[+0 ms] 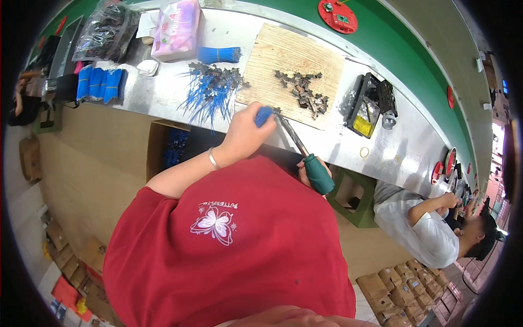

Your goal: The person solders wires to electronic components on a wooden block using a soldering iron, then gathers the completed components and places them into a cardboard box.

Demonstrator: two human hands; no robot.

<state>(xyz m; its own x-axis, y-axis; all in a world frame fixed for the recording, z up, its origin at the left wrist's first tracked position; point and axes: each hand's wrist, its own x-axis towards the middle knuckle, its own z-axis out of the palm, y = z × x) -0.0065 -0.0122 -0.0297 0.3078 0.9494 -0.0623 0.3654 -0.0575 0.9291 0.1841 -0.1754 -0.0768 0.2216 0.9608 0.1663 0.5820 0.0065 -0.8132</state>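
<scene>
- Nearest to us is our red shirt [234, 245], filling the lower middle of the view and hiding much of both arms.
- Our left hand [245, 133] reaches up from the shirt, a bracelet [213, 159] on the wrist, and closes around a blue bundle [264, 115] at the near edge of the tabletop [338, 144].
- Our right hand [308, 168] is mostly hidden behind the shirt; its fingers wrap the green handle of a soldering iron [310, 163].
- We see the iron's shaft slanting up and left, its tip just beside the blue bundle in the left hand.
- Beyond the hands lies a wooden board [283, 54] with a heap of small dark parts [302, 90] on it.
- Left of the board we see loose blue wires [210, 92] fanned out, a tied blue bunch [218, 54] above them, and a pink pack [177, 30] further back.
- Right of the board sits a black tray [368, 103] with something yellow inside.
- Below the tabletop edge stands an open carton [169, 147] holding more blue pieces.
- At the far right a person in a white shirt [419, 226] bends over their own work, well apart from us.
</scene>
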